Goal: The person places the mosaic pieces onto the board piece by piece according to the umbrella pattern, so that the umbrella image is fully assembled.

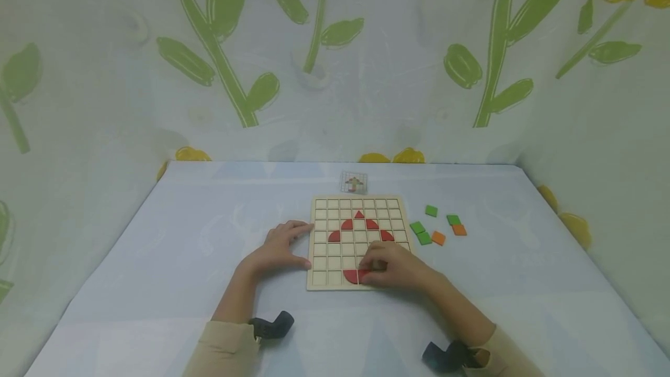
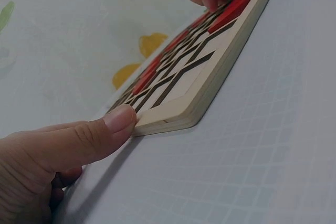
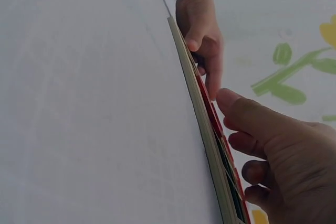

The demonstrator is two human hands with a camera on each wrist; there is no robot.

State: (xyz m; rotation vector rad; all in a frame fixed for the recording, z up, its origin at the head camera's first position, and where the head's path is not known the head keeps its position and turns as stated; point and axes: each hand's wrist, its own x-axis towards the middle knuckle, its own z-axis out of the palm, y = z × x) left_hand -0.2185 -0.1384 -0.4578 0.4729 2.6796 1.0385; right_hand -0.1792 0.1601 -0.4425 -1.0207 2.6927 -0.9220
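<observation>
A square wooden grid board (image 1: 320, 262) lies on the table with several red tiles in its cells. A red triangle (image 1: 359, 214) sits near the top, with red quarter-circle tiles (image 1: 334, 237) stepping down either side. In the bottom row lies another red quarter-circle tile (image 1: 350, 276); beside it, my right hand (image 1: 400, 266) pinches a red quarter-circle tile (image 1: 362, 274), partly hidden by curled fingers. At the board's left edge my left hand (image 1: 274, 249) rests with fingers spread, its thumb (image 2: 119, 119) touching the near corner.
Right of the board lie several loose green tiles (image 1: 431, 211) and orange tiles (image 1: 459, 230). A small pattern card (image 1: 353, 182) is behind the board. Floral cloth (image 1: 335, 103) stands behind the table. A black band (image 1: 273, 326) is on each wrist.
</observation>
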